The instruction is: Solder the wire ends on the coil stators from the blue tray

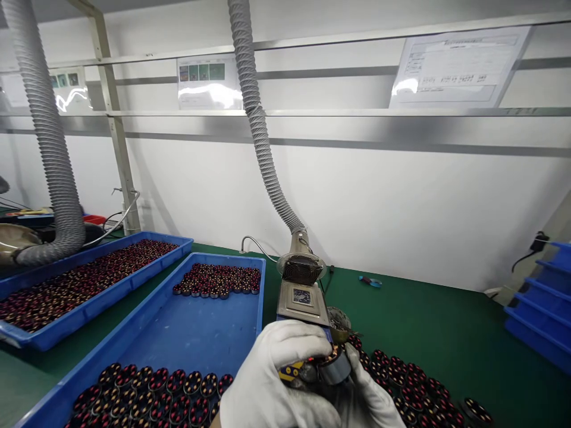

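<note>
Both my hands wear white gloves and meet at the lower middle of the head view. A small ring-shaped motor part (334, 370), with a dark metal rim and coppery windings inside, is tilted between them. My left hand (279, 374) is closed at its left side, fingers curled. From the right, my right hand (368, 392) is closed on its rim, with most of its fingers hidden. Just beyond the hands stands a metal bench device (306, 300) with a vent hood. A yellow-and-blue label (289, 372) shows between the left fingers.
A blue tray (203, 330) holds rows of similar round parts at both ends. Another full blue tray (96, 303) lies farther left. Loose parts (410, 380) cover the green table at right. Blue bins (542, 315) stack at the right edge. A grey hose (256, 113) hangs down behind.
</note>
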`<state>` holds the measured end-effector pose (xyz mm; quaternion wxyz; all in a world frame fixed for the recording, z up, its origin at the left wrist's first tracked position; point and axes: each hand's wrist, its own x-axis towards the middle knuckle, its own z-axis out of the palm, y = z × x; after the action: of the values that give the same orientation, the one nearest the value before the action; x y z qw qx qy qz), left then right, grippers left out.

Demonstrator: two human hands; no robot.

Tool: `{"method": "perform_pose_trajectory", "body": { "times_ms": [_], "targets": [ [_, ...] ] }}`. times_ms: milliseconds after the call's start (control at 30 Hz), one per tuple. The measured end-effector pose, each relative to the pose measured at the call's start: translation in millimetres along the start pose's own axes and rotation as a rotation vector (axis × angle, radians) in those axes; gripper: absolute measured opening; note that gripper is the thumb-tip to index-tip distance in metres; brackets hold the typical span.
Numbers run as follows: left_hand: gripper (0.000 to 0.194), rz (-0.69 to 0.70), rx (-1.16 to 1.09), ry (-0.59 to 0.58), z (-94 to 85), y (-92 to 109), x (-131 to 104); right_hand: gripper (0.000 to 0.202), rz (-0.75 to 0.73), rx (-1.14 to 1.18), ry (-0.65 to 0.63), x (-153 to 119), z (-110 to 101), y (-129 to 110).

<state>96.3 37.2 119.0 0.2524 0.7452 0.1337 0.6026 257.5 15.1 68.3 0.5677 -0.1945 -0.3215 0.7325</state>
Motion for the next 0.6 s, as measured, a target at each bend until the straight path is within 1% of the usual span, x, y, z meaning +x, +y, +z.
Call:
{"method": "perform_pose_trajectory", "body": {
  "times_ms": [133, 200, 233, 267, 333, 400, 467, 500, 533, 600],
  "targets": [
    [0.032, 0.014, -0.041, 0.031, 0.5, -3.7, 1.2, 0.015, 0.026, -0.033, -0.014, 9.8, -9.2, -1.0],
    [0.026, -0.019, -0.092, 0.052, 4.4, -5.0, 1.6, 0.016, 0.048, -0.042, -0.025, 17.5, -11.7, -2.3],
    [0.023, -0.057, -0.117, 0.081, 6.8, -5.6, 1.6, 0.015, 0.054, -0.044, -0.029, 20.1, -11.8, -3.1],
    [0.020, -0.103, -0.147, 0.120, 9.1, -6.2, 1.6, 0.012, 0.069, -0.043, -0.036, 21.4, -10.6, -3.8],
    [0.016, -0.224, -0.246, 0.243, 11.6, -7.2, 1.6, 0.010, 0.108, -0.027, -0.055, 19.0, -4.2, -4.9],
    [0.011, -0.304, -0.358, 0.362, 9.2, -7.4, 1.5, 0.023, 0.145, -0.001, -0.079, 11.8, 7.3, -5.1],
    [0.008, -0.364, -0.408, 0.433, 2.0, -5.4, 1.1, 0.035, 0.165, 0.037, -0.095, 3.9, 20.9, -5.0],
    [0.008, -0.395, -0.396, 0.409, -2.4, -3.5, 0.8, 0.037, 0.164, 0.056, -0.094, 1.0, 27.1, -4.9],
    [0.011, -0.433, -0.356, 0.353, -6.5, -1.0, 0.4, 0.036, 0.162, 0.072, -0.093, -1.0, 32.2, -4.9],
    [0.025, -0.550, -0.269, 0.177, -11.2, 4.5, -0.1, 0.028, 0.126, 0.079, -0.077, -2.3, 37.3, -4.9]
  ]
}}
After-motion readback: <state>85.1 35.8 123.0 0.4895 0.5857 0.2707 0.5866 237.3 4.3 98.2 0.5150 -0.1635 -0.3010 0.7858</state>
